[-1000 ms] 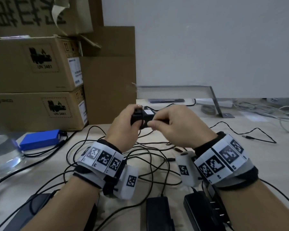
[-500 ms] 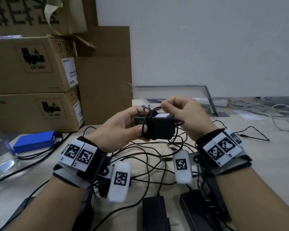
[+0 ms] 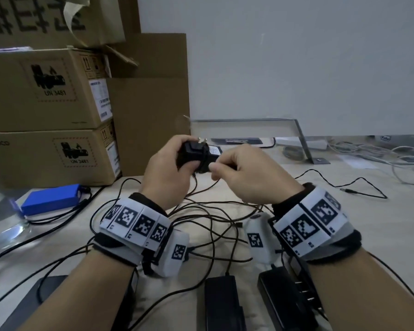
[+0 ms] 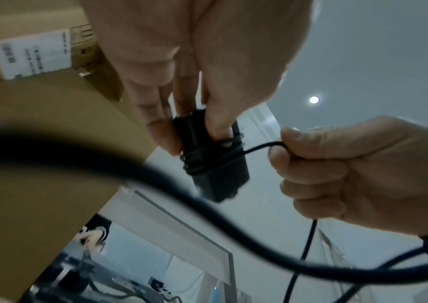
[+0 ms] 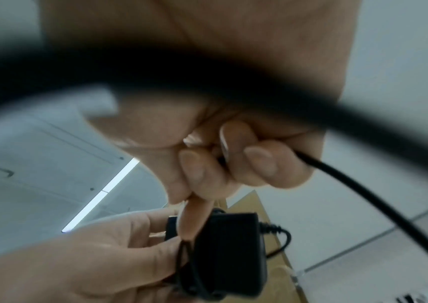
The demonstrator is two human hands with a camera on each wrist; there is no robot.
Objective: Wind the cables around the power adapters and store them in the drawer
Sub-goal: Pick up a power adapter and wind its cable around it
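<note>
My left hand [image 3: 170, 170] grips a small black power adapter [image 3: 196, 154] above the table, plug prongs pointing up. In the left wrist view the adapter [image 4: 215, 164] has a few turns of thin black cable around its middle. My right hand [image 3: 249, 177] pinches that cable [image 4: 257, 148] just right of the adapter and holds it taut; the rest of it drops from my fist. From the right wrist camera, the adapter [image 5: 228, 256] shows below my curled right fingers [image 5: 233, 164]. No drawer is in view.
Loose black cables [image 3: 213, 225] tangle on the table under my hands. Two black adapter bricks [image 3: 225, 304] lie at the near edge. Stacked cardboard boxes [image 3: 46, 115] stand at the left, a blue battery pack [image 3: 50, 199] before them. White cables [image 3: 392, 156] lie far right.
My right hand came down from above the adapter to its right side, pulling the cable around it. The left hand turned the adapter so its prongs face up.
</note>
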